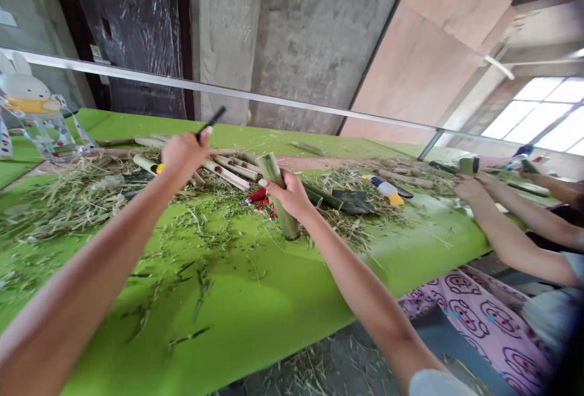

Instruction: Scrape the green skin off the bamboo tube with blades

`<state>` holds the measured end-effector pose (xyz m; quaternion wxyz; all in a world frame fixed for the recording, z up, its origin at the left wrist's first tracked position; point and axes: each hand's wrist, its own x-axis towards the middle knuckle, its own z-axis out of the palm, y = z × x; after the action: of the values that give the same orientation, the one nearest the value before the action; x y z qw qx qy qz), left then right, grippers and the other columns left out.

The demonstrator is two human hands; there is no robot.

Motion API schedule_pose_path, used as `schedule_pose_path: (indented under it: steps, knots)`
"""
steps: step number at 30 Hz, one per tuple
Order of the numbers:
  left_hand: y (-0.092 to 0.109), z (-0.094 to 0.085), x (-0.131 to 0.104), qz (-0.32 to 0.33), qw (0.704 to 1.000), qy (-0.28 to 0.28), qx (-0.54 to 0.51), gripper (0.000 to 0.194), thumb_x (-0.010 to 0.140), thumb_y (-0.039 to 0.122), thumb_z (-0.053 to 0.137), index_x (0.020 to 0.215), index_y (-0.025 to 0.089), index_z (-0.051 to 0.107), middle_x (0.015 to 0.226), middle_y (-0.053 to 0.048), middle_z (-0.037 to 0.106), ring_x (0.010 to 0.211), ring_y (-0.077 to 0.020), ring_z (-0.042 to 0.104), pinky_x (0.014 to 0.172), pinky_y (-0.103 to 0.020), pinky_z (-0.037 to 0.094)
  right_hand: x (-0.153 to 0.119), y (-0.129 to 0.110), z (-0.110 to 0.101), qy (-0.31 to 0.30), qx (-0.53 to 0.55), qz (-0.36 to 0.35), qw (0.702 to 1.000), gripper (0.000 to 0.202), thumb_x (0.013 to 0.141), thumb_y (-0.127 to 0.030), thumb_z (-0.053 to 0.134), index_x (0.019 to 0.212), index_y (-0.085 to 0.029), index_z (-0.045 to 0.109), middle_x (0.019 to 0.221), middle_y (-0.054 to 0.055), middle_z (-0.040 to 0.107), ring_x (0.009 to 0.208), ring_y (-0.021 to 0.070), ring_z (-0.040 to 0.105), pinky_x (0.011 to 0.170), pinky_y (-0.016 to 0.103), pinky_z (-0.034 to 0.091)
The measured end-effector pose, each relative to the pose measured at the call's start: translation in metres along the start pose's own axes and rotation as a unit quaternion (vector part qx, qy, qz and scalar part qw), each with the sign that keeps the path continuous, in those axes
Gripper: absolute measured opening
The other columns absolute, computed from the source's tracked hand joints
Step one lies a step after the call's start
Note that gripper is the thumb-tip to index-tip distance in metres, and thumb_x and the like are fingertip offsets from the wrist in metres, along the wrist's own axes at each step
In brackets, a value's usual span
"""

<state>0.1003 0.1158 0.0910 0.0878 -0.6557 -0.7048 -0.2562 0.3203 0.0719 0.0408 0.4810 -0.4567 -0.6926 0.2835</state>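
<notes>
My left hand [182, 156] is raised above the table and closed around a slim black tool [214, 121], which sticks out past the thumb. A bit of yellow shows below the fist; whether it belongs to the tool I cannot tell. My right hand [289, 192] grips the upper part of a green bamboo piece [286, 222], which stands slightly tilted with its lower end on the green table [255, 298]. Just beside it lie a red-handled tool [256, 196] and a red cord [267, 206]. Split bamboo pieces [232, 171] lie behind, between my hands.
Shavings [77, 195] are heaped across the table. To the right lie a dark flat blade [351, 201] and a blue, white and yellow handle [387, 190]. A rabbit figure [30, 101] stands at far left. A co-worker's hands [472, 186] hold bamboo at right. A metal rail [274, 100] runs behind.
</notes>
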Motion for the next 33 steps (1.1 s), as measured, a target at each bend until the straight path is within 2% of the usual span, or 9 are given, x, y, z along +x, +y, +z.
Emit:
schedule_pose_path:
  steps: [2, 3, 5, 7, 10, 13, 18, 27, 33]
  knots:
    - [-0.019, -0.009, 0.011, 0.014, 0.997, 0.076, 0.024, 0.089, 0.081, 0.065, -0.003, 0.095, 0.009, 0.064, 0.081, -0.018, 0.066, 0.082, -0.0268, 0.062, 0.06, -0.032, 0.042, 0.002, 0.004, 0.003, -0.008, 0.021, 0.013, 1.0, 0.034, 0.07, -0.047, 0.06, 0.081, -0.017, 0.048, 0.057, -0.002, 0.054, 0.046, 0.013, 0.052, 0.047, 0.026, 0.042]
    - [-0.024, -0.012, 0.012, 0.022, 0.996, 0.075, 0.03, 0.084, 0.081, 0.065, 0.0, 0.094, 0.011, 0.064, 0.081, -0.018, 0.066, 0.08, -0.0276, 0.063, 0.058, -0.032, 0.042, 0.004, 0.007, 0.004, -0.006, 0.034, 0.021, 0.999, 0.035, 0.069, -0.046, 0.061, 0.083, -0.017, 0.048, 0.056, -0.003, 0.054, 0.046, 0.0124, 0.052, 0.046, 0.026, 0.042]
    - [-0.026, -0.014, 0.005, 0.069, 0.996, 0.037, 0.042, 0.076, 0.083, 0.062, 0.007, 0.091, 0.012, 0.064, 0.078, -0.018, 0.066, 0.074, -0.0278, 0.063, 0.056, -0.033, 0.042, 0.006, 0.011, 0.006, 0.005, 0.073, 0.032, 0.997, 0.038, 0.067, -0.045, 0.064, 0.089, -0.018, 0.048, 0.057, -0.004, 0.054, 0.046, 0.0111, 0.051, 0.046, 0.025, 0.043]
    - [-0.018, -0.011, -0.012, 0.131, 0.99, -0.004, 0.051, 0.068, 0.085, 0.057, 0.012, 0.091, 0.012, 0.063, 0.075, -0.017, 0.066, 0.07, -0.0273, 0.063, 0.054, -0.033, 0.042, 0.005, 0.013, 0.008, 0.013, 0.117, 0.044, 0.992, 0.044, 0.064, -0.044, 0.067, 0.094, -0.018, 0.048, 0.061, -0.004, 0.055, 0.047, 0.01, 0.05, 0.046, 0.023, 0.043]
    - [0.0, 0.0, -0.039, 0.205, 0.976, -0.049, 0.059, 0.06, 0.085, 0.054, 0.018, 0.093, 0.014, 0.062, 0.075, -0.014, 0.066, 0.068, -0.0268, 0.063, 0.055, -0.033, 0.042, 0.001, 0.011, 0.011, 0.005, 0.175, 0.058, 0.983, 0.048, 0.059, -0.04, 0.072, 0.095, -0.018, 0.049, 0.066, -0.003, 0.056, 0.049, 0.0094, 0.051, 0.046, 0.023, 0.044]
    - [0.009, 0.011, -0.054, 0.255, 0.962, -0.075, 0.057, 0.056, 0.084, 0.053, 0.021, 0.093, 0.015, 0.061, 0.075, -0.013, 0.066, 0.069, -0.0262, 0.064, 0.057, -0.033, 0.043, -0.002, 0.007, 0.014, -0.013, 0.215, 0.057, 0.975, 0.049, 0.056, -0.038, 0.075, 0.092, -0.019, 0.048, 0.072, -0.001, 0.059, 0.054, 0.0119, 0.056, 0.048, 0.024, 0.046]
    - [0.009, 0.02, -0.054, 0.283, 0.954, -0.068, 0.071, 0.056, 0.085, 0.053, 0.021, 0.091, 0.014, 0.061, 0.075, -0.014, 0.067, 0.069, -0.0273, 0.063, 0.056, -0.033, 0.042, -0.005, 0.0, 0.015, -0.025, 0.213, 0.074, 0.974, 0.046, 0.057, -0.039, 0.074, 0.092, -0.02, 0.05, 0.073, 0.001, 0.061, 0.056, 0.0135, 0.056, 0.05, 0.027, 0.047]
    - [0.016, 0.016, -0.052, 0.299, 0.948, -0.061, 0.086, 0.055, 0.084, 0.052, 0.023, 0.091, 0.013, 0.062, 0.076, -0.014, 0.066, 0.071, -0.0275, 0.063, 0.056, -0.034, 0.041, -0.004, -0.003, 0.011, 0.007, 0.223, 0.055, 0.973, 0.042, 0.054, -0.037, 0.075, 0.082, -0.016, 0.053, 0.072, 0.001, 0.06, 0.064, 0.0144, 0.057, 0.06, 0.027, 0.045]
    - [0.024, 0.012, -0.046, 0.31, 0.945, -0.059, 0.09, 0.06, 0.084, 0.054, 0.021, 0.093, 0.012, 0.062, 0.075, -0.015, 0.066, 0.072, -0.0294, 0.063, 0.057, -0.035, 0.041, -0.005, -0.004, 0.009, 0.043, 0.172, -0.02, 0.984, 0.034, 0.06, -0.035, 0.072, 0.082, -0.018, 0.052, 0.075, 0.001, 0.062, 0.067, 0.0154, 0.059, 0.063, 0.028, 0.045]
